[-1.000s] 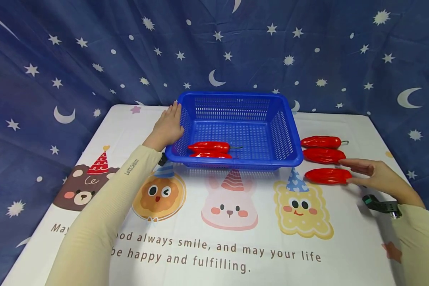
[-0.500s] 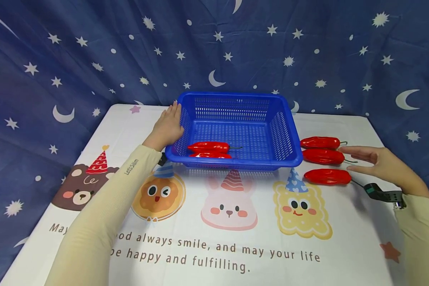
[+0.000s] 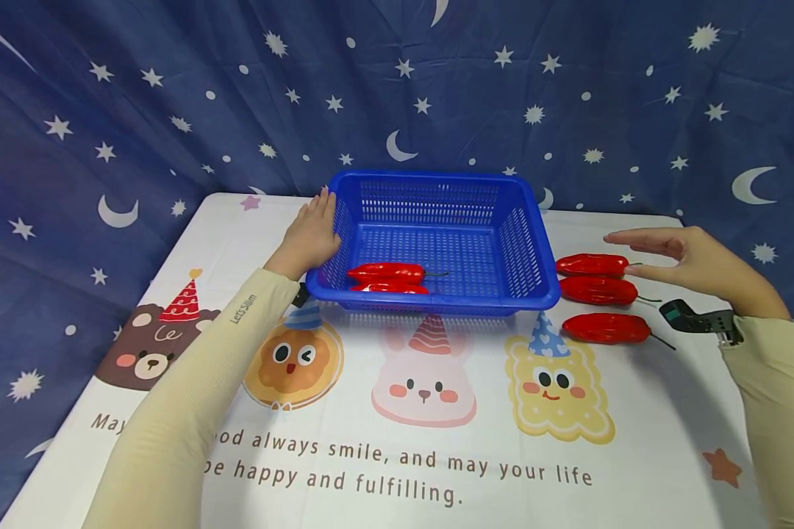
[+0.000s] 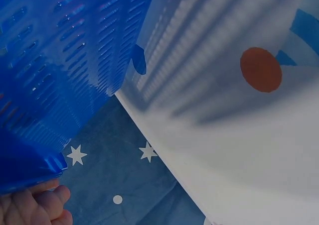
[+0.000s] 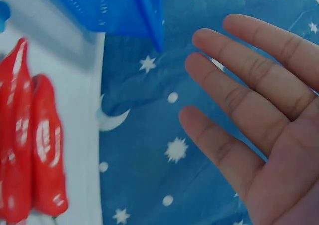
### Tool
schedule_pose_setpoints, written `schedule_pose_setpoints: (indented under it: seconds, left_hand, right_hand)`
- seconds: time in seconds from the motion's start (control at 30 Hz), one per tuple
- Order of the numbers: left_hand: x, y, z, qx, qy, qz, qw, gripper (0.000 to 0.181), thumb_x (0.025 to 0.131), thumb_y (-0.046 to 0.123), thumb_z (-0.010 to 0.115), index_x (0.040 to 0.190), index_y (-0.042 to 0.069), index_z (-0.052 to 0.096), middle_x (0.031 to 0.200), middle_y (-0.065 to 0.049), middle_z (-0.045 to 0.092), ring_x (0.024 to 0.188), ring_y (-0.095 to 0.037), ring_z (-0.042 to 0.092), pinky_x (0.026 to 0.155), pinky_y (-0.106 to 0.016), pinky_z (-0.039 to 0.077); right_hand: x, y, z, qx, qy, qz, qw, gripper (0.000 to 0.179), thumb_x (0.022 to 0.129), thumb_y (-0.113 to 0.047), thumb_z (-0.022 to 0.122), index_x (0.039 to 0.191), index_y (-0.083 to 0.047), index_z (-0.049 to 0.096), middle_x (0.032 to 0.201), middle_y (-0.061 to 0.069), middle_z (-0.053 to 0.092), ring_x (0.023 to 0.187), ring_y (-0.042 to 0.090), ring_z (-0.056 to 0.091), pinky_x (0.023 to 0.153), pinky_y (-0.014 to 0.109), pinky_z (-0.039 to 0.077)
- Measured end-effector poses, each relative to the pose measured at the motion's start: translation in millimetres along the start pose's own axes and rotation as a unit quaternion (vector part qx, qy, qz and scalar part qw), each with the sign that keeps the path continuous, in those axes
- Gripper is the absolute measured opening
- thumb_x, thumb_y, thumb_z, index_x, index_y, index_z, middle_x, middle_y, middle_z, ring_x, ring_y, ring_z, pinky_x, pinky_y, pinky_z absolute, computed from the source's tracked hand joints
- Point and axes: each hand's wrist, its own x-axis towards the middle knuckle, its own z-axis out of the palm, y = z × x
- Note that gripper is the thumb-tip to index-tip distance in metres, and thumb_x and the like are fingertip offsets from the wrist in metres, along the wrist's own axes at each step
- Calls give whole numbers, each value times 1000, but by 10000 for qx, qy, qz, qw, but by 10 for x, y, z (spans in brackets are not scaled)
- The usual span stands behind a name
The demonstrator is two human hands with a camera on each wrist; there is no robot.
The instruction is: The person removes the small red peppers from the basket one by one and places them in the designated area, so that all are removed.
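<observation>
A blue plastic basket [image 3: 430, 300] stands on the table. Two red chili peppers [image 3: 387, 273] lie inside it near the front left. My left hand [image 3: 309, 235] holds the basket's left rim, thumb over the inner side; its fingertips show beside the rim in the left wrist view. Right of the basket lie a far chili pepper [image 3: 592, 264], a middle chili pepper [image 3: 598, 290] and a near chili pepper [image 3: 606, 328]. Just above the far pepper's stem end hovers my right hand [image 3: 695, 264]. In the right wrist view its fingers [image 5: 239, 100] are spread, holding nothing.
A white tablecloth [image 3: 423, 459] with cartoon prints and lettering covers the table. Behind its far edge hangs a dark blue curtain [image 3: 291, 125] patterned with moons and stars. A black wrist strap [image 3: 701, 321] circles the right wrist.
My right hand has moved away from me, from the near pepper past the middle one to the far one, and risen slightly. The left hand, basket and peppers look practically unchanged.
</observation>
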Motion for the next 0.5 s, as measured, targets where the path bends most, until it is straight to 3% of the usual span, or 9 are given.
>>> schedule_pose_setpoints:
  seconds: [0.03,0.1,0.2,0.27,0.33,0.43,0.5]
  left_hand:
    - [-1,-1,0,-2,5,-5,10000,71,90,16,40,148,-6,6,157,-24,5,146,-38,6,120,-47,5]
    - [-2,0,1,-9,19,-5,10000,71,90,16,40,148,-6,7,157,-24,6,146,-38,6,120,-47,5]
    - [-8,4,-2,-10,24,-20,10000,71,90,16,41,148,-6,7,157,-23,6,146,-37,6,120,-47,5]
    - [-4,3,1,-15,28,-18,10000,71,90,16,41,148,-6,7,157,-23,6,146,-37,6,120,-47,5]
    - [-4,5,1,-23,23,-26,10000,71,90,16,41,148,-5,7,157,-23,6,146,-37,6,120,-47,5]
    - [-10,11,-2,-46,17,-39,10000,71,90,16,41,149,-5,7,157,-23,5,146,-37,6,120,-47,4]
    - [-17,15,-7,-43,10,-48,10000,71,90,16,41,149,-5,7,157,-23,5,146,-37,5,120,-46,4]
  right_hand:
    - [28,-33,-15,17,-14,-38,10000,55,76,-13,76,128,-15,59,108,-42,49,96,-22,47,82,42,55]
    - [83,-98,-42,24,-81,-49,10000,54,77,-15,75,129,-17,59,110,-41,49,99,-19,48,84,44,54]
    - [159,-196,-65,62,-165,-43,9998,54,79,-18,74,131,-19,57,116,-34,53,110,5,57,82,50,53]
    - [214,-261,-66,47,-202,-57,9998,53,80,-20,73,131,-20,57,120,-27,56,112,8,57,83,50,53]
    - [268,-324,-59,41,-200,-150,9997,52,80,-20,73,130,-21,58,122,-24,57,110,5,58,84,49,53]
    - [357,-430,-42,5,-202,-317,9993,51,81,-21,73,129,-20,59,127,-9,61,100,-18,50,89,54,47]
    - [419,-497,-33,31,-248,-429,9988,50,81,-21,72,129,-17,59,128,0,62,102,-16,52,90,54,47]
